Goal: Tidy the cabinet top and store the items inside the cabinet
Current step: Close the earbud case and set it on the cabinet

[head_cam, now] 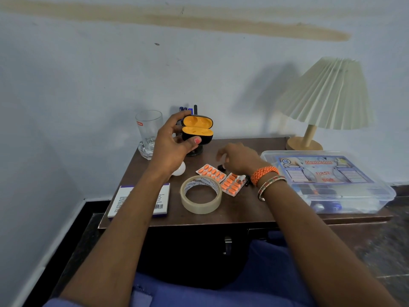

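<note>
Dark wooden surface (254, 209) against a pale wall: I see my left hand (171, 144) clasping an open earbud case (197, 129) above it, fingers wrapped around. My right hand (238, 159) hovers loosely curled over 2 pill strips (221, 177), beside a tape roll (201, 194) and first-aid box (327, 180).

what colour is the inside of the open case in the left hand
Orange-yellow inside the black earbud case, seen in the head view.
</note>
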